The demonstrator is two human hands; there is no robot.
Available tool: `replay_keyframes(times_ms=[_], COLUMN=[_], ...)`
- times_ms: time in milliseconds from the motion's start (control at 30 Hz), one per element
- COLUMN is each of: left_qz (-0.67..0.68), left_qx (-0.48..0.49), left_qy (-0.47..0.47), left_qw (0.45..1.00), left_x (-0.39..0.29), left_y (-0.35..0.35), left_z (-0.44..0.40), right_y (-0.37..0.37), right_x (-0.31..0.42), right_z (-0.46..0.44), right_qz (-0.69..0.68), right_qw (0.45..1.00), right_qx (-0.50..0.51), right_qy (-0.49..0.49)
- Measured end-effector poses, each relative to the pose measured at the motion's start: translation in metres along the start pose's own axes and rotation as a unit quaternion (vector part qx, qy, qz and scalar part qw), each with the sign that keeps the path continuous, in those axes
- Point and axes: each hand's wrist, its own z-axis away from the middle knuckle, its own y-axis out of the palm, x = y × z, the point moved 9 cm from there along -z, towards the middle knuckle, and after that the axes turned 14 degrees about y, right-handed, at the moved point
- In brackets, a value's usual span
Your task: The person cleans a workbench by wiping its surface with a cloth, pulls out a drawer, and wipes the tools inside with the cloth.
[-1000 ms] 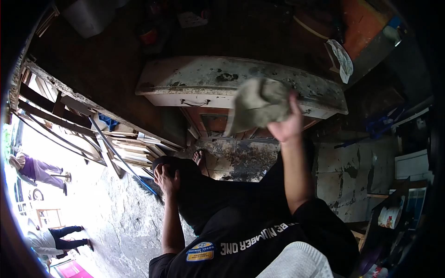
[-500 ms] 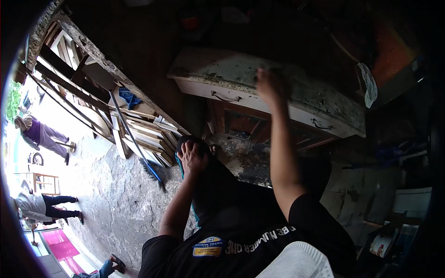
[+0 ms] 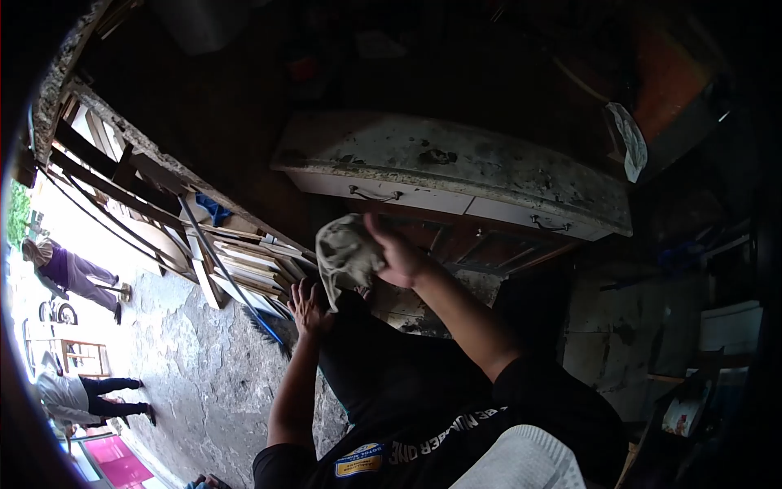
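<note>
One khaki cloth [image 3: 346, 249] clamped in right hand [image 3: 400, 259]; left hand [image 3: 309, 313] splayed; shirt [image 3: 423, 399] reads "NUMBER ONE".

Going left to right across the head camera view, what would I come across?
Motorcycle wheel, broom, left hand, cloth, right hand, whitish plastic.

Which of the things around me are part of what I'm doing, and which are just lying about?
In use:
- khaki cloth, held in your right hand
- probably the two-drawer cabinet in front of you

Just lying about, as far as I can judge:
- broom
- stacked boards
- blue cloth by the boards
</note>
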Motion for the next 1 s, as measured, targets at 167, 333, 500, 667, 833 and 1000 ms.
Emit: replay_keyframes(times_ms=[167, 333, 500, 667, 833, 1000], left_qz=[0.097, 0.027, 0.01, -0.026, -0.004, 0.008], left_qx=[0.052, 0.088, 0.096, 0.098, 0.149, 0.124], left_qy=[0.046, -0.048, -0.007, -0.021, -0.052, -0.056], left_qw=[0.993, 0.995, 0.995, 0.995, 0.987, 0.991], left_x=[0.044, 0.0, -0.016, -0.015, -0.009, -0.015], left_y=[0.031, 0.01, 0.022, 0.031, 0.037, 0.032], left_z=[-0.037, -0.068, -0.094, -0.1, -0.102, -0.1], right_y=[-0.05, -0.071, -0.14, -0.157, -0.119, 0.03], right_x=[0.114, 0.224, 0.327, 0.375, 0.318, 0.179], right_z=[0.233, 0.375, 0.311, 0.176, -0.039, -0.073], right_qz=[-0.019, 0.254, 0.632, 0.692, 0.751, 0.671], right_qw=[0.938, 0.744, 0.393, 0.383, 0.545, 0.731], right_qx=[-0.06, -0.395, -0.654, -0.597, -0.342, -0.112], right_qy=[-0.341, -0.476, -0.133, -0.137, -0.149, -0.054])
